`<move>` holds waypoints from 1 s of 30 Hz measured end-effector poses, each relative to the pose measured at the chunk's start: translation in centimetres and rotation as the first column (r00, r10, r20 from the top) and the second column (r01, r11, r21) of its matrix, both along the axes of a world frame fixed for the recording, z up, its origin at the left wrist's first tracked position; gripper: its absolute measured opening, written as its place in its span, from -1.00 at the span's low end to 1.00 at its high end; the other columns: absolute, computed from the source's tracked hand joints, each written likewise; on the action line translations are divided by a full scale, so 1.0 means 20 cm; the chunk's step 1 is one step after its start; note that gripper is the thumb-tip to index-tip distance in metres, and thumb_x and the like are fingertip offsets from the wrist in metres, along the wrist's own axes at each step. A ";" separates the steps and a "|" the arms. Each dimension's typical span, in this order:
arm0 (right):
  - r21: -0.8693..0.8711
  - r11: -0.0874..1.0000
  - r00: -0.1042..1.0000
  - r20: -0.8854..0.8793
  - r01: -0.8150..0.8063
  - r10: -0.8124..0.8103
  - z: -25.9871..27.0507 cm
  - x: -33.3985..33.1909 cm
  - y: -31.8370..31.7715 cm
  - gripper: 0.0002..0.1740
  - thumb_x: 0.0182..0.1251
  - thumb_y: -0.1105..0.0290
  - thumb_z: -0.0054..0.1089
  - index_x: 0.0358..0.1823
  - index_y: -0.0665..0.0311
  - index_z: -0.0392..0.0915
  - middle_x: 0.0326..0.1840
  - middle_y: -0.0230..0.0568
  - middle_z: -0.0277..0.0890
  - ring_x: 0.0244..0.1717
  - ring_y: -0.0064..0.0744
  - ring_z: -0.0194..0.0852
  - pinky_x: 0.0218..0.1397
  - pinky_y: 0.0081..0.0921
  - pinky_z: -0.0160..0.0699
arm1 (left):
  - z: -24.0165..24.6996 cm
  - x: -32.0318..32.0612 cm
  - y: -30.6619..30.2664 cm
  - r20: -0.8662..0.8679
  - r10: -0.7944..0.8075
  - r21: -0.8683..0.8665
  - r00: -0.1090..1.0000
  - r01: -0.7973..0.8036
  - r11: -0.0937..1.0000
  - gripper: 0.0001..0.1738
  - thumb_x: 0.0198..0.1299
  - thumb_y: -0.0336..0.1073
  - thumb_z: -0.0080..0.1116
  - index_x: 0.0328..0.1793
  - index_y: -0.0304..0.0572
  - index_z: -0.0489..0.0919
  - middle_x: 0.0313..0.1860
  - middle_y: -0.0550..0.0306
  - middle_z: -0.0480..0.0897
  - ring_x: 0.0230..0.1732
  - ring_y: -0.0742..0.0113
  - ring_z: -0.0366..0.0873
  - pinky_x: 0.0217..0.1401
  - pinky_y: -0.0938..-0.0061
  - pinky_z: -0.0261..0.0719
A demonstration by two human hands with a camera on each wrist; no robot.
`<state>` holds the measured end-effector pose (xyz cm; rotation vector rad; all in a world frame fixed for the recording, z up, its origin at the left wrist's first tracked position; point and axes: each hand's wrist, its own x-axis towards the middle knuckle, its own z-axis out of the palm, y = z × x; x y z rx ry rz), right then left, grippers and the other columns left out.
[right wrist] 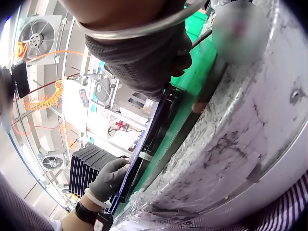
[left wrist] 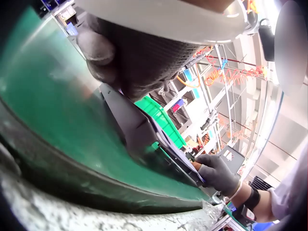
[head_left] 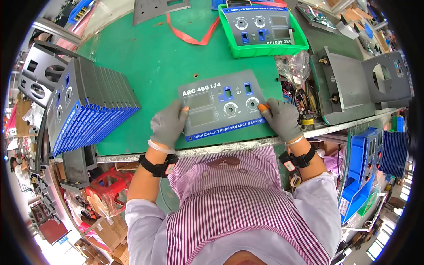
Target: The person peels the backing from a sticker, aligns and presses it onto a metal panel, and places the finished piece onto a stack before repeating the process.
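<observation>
A dark grey front panel [head_left: 223,106], printed "ARC 400 IJ4" with a blue strip along its near edge, is held between both hands close over the green table. My left hand [head_left: 169,123], in a grey glove, grips the panel's left edge with the thumb on its face. At the right edge, my gloved right hand [head_left: 282,120] holds it the same way, thumb tip beside the right dial. Both wrist views show the panel edge-on and tilted, its underside [left wrist: 127,115] facing the table; the fingers beneath it are mostly hidden.
Left on the green table [head_left: 154,66] stands a stack of similar panels [head_left: 95,101]. A green bin [head_left: 265,52] with more panels sits at the back right. A red strap [head_left: 190,39] lies at the back, and grey metal housings [head_left: 349,88] stand at the right.
</observation>
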<state>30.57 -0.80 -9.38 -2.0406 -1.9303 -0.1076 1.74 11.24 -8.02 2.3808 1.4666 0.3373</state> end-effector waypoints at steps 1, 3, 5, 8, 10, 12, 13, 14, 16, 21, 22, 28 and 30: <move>-0.022 1.000 0.999 0.050 0.003 -0.002 0.02 0.00 0.00 -0.72 0.10 0.09 0.21 -0.47 0.12 0.43 -0.65 -0.23 0.42 -0.65 -0.21 0.45 -0.62 -0.33 0.35 | 0.04 0.01 0.00 -0.094 0.014 -0.033 0.996 -0.017 0.999 -0.70 0.18 -0.06 0.10 -0.32 -0.15 0.50 -0.57 -0.05 0.54 -0.50 -0.01 0.54 -0.50 0.22 0.42; -0.044 0.999 0.994 0.110 0.005 0.000 0.04 -0.01 0.00 -0.71 0.09 0.07 0.22 -0.47 0.11 0.44 -0.65 -0.25 0.43 -0.64 -0.22 0.46 -0.61 -0.33 0.36 | 0.08 0.01 0.02 -0.252 0.046 -0.088 0.967 -0.070 0.994 -0.67 0.17 -0.02 0.10 -0.31 -0.14 0.50 -0.56 -0.05 0.54 -0.48 -0.02 0.54 -0.50 0.22 0.41; -0.044 0.999 0.991 0.131 0.004 0.001 0.06 -0.02 0.01 -0.69 0.08 0.03 0.22 -0.49 0.10 0.44 -0.66 -0.26 0.43 -0.62 -0.23 0.46 -0.60 -0.33 0.37 | 0.09 -0.01 0.04 -0.377 0.078 -0.128 0.923 -0.135 0.983 -0.65 0.16 0.01 0.11 -0.30 -0.15 0.50 -0.56 -0.04 0.53 -0.50 -0.02 0.53 -0.51 0.22 0.40; -0.021 1.000 0.994 0.113 0.007 -0.005 0.04 0.00 0.00 -0.68 0.04 0.09 0.29 -0.51 0.13 0.40 -0.66 -0.25 0.40 -0.64 -0.22 0.42 -0.62 -0.36 0.33 | 0.00 -0.14 0.01 0.007 0.090 -0.050 0.996 -0.090 0.995 -0.62 0.14 0.03 0.13 -0.28 -0.16 0.49 -0.60 -0.03 0.51 -0.54 -0.02 0.49 -0.49 0.21 0.40; -0.043 0.998 0.994 0.106 0.037 -0.032 0.05 -0.01 0.01 -0.64 0.05 0.01 0.25 -0.53 0.13 0.42 -0.67 -0.24 0.41 -0.62 -0.20 0.45 -0.60 -0.33 0.35 | 0.01 -0.16 -0.07 0.029 0.017 -0.018 0.999 -0.016 1.000 -0.60 0.08 0.03 0.19 -0.27 -0.18 0.47 -0.58 0.00 0.51 -0.54 -0.01 0.48 -0.48 0.22 0.41; -0.059 0.996 0.996 0.069 0.068 -0.064 0.04 -0.01 0.00 -0.61 0.07 -0.03 0.23 -0.54 0.14 0.43 -0.68 -0.22 0.42 -0.61 -0.19 0.47 -0.59 -0.31 0.37 | 0.02 -0.15 -0.18 0.033 -0.047 -0.018 0.998 0.048 0.999 -0.57 0.00 0.01 0.27 -0.26 -0.19 0.46 -0.56 0.01 0.51 -0.52 0.00 0.48 -0.47 0.23 0.41; -0.058 0.995 0.996 0.034 0.082 -0.080 0.02 -0.01 0.00 -0.61 0.07 -0.02 0.22 -0.53 0.15 0.43 -0.67 -0.21 0.42 -0.61 -0.18 0.47 -0.59 -0.30 0.37 | 0.03 -0.12 -0.23 0.028 -0.072 -0.027 0.997 0.073 0.997 -0.55 -0.05 0.00 0.31 -0.26 -0.20 0.45 -0.54 0.02 0.52 -0.51 0.01 0.49 -0.46 0.24 0.41; -0.057 0.994 0.995 0.000 0.096 -0.096 0.01 -0.01 0.00 -0.61 0.08 -0.02 0.22 -0.53 0.16 0.42 -0.67 -0.19 0.43 -0.61 -0.17 0.48 -0.59 -0.30 0.38 | 0.03 -0.10 -0.27 0.022 -0.097 -0.036 0.995 0.097 0.995 -0.52 -0.10 -0.02 0.35 -0.26 -0.20 0.44 -0.53 0.03 0.52 -0.50 0.02 0.50 -0.46 0.25 0.41; -0.069 0.989 0.988 -0.081 0.127 -0.133 0.00 -0.02 -0.01 -0.61 0.08 0.00 0.23 -0.51 0.18 0.42 -0.65 -0.18 0.44 -0.60 -0.16 0.49 -0.58 -0.30 0.39 | 0.00 -0.10 -0.29 0.024 -0.086 0.009 0.996 0.086 0.996 -0.48 -0.22 -0.09 0.43 -0.25 -0.21 0.42 -0.50 0.04 0.52 -0.49 0.06 0.50 -0.47 0.28 0.41; -0.118 0.978 0.959 -0.205 0.175 -0.196 -0.03 -0.03 -0.02 -0.65 0.07 0.09 0.27 -0.41 0.21 0.44 -0.63 -0.17 0.46 -0.58 -0.15 0.50 -0.55 -0.32 0.43 | -0.05 -0.13 -0.29 0.091 -0.082 0.086 0.992 0.074 0.993 -0.54 -0.21 -0.19 0.43 -0.27 -0.21 0.42 -0.54 0.06 0.51 -0.55 0.10 0.48 -0.48 0.30 0.41; -0.129 0.974 0.939 -0.267 0.188 -0.216 -0.03 -0.03 -0.02 -0.67 0.06 0.11 0.27 -0.39 0.22 0.45 -0.63 -0.17 0.46 -0.58 -0.14 0.50 -0.54 -0.32 0.43 | -0.06 -0.13 -0.29 0.090 -0.089 0.094 0.992 0.080 0.992 -0.54 -0.20 -0.19 0.43 -0.27 -0.22 0.42 -0.55 0.06 0.51 -0.56 0.11 0.48 -0.49 0.30 0.41; -0.228 0.951 0.838 -0.459 0.210 -0.295 0.02 -0.03 -0.03 -0.71 0.05 0.21 0.26 -0.35 0.28 0.48 -0.64 -0.15 0.44 -0.59 -0.20 0.48 -0.53 -0.36 0.40 | -0.08 -0.14 -0.29 0.079 -0.078 0.064 0.994 0.073 0.995 -0.57 -0.14 -0.10 0.36 -0.33 -0.22 0.41 -0.51 0.05 0.47 -0.48 0.08 0.46 -0.44 0.29 0.41; -0.278 0.939 0.798 -0.508 0.204 -0.324 0.02 -0.03 -0.04 -0.72 0.05 0.23 0.25 -0.36 0.30 0.48 -0.66 -0.17 0.42 -0.63 -0.26 0.45 -0.56 -0.40 0.37 | -0.06 -0.14 -0.28 0.072 -0.092 0.082 0.993 0.086 0.993 -0.57 -0.12 -0.09 0.34 -0.34 -0.22 0.41 -0.51 0.05 0.47 -0.49 0.08 0.46 -0.43 0.29 0.40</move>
